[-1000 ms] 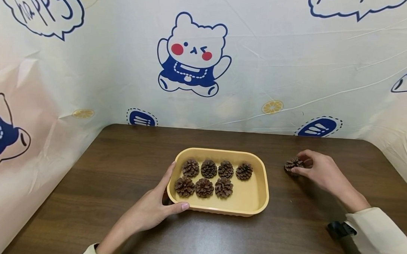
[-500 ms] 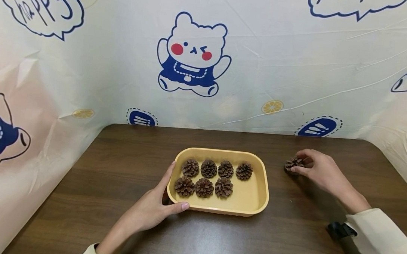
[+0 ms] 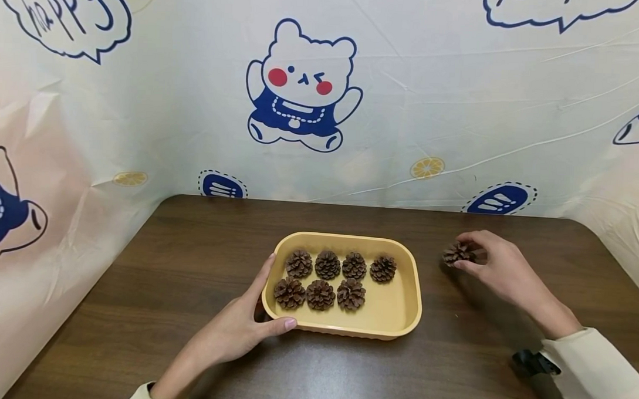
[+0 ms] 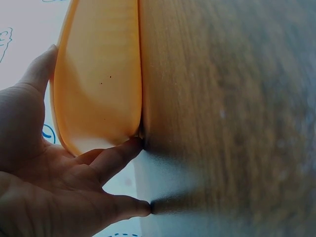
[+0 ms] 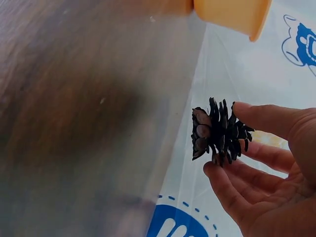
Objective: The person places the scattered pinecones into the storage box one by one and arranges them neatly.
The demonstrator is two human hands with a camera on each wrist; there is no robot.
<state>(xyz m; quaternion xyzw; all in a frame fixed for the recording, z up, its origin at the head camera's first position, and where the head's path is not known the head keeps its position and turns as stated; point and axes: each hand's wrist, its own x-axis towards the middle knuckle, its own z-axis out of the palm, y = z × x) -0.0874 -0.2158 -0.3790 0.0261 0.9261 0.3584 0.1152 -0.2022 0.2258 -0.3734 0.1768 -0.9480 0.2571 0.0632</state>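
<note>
My right hand pinches a brown pine cone between thumb and fingertips, to the right of a yellow plastic tray. In the right wrist view that pine cone is held apart from the tabletop, its scales spread. My left hand grips the tray's near left corner, thumb on the front rim and a finger along the left side. From the left wrist, the fingers are seen against the tray's outer wall. Several pine cones lie inside the tray in two rows.
The tray stands on a dark brown wooden table. Behind the table and at both sides hangs a pale sheet printed with cartoon bears. A black strap shows near the right sleeve.
The pine cone in my right hand has risen slightly and shifted a little left. My left hand and the tray have stayed in place.
</note>
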